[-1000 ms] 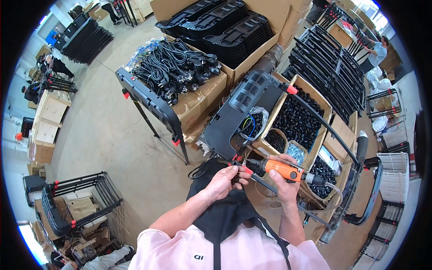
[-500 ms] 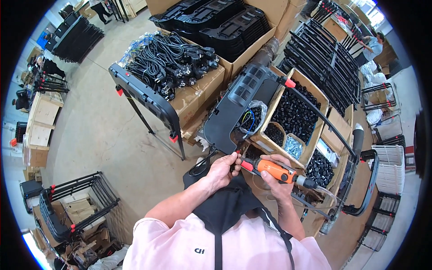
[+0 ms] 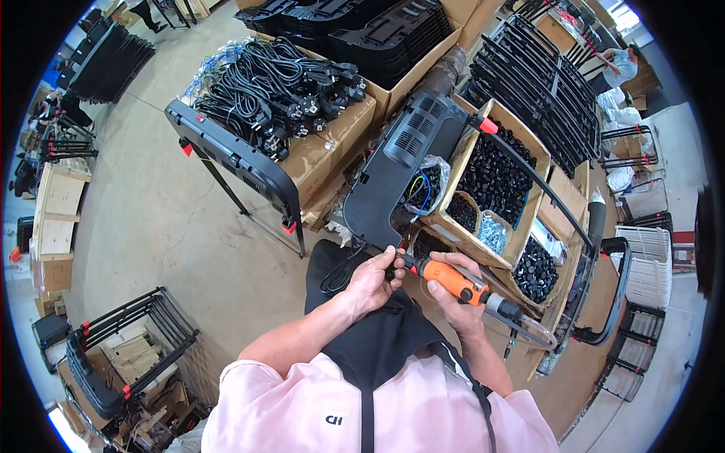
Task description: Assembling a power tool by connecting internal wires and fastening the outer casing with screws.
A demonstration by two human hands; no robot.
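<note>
My right hand (image 3: 461, 297) is wrapped round an orange screwdriver with a grey rear end (image 3: 453, 281), a clear hose trailing from its back. The tool lies slanted, its front pointing left to my left hand (image 3: 370, 282). The left fingers are closed in a pinch right at the tool's tip; something small and dark shows among them, too hidden to name. Both meet at the near corner of a black plastic cover (image 3: 371, 208) with a vented hump. A looped black cable (image 3: 337, 279) hangs just left of my left hand.
Behind the cover, a wooden box (image 3: 445, 219) holds black knobs (image 3: 495, 177), small screws (image 3: 461, 214) and silvery hardware (image 3: 492, 234). Power cords (image 3: 264, 90) lie heaped on a carton at left, beside a standing black frame (image 3: 234, 162). Another black frame (image 3: 627, 294) stands at right.
The view has shifted slightly, so the frames and boxes appear moved left. The screwdriver's front has come closer to my left fingers. Both hands keep their grip.
</note>
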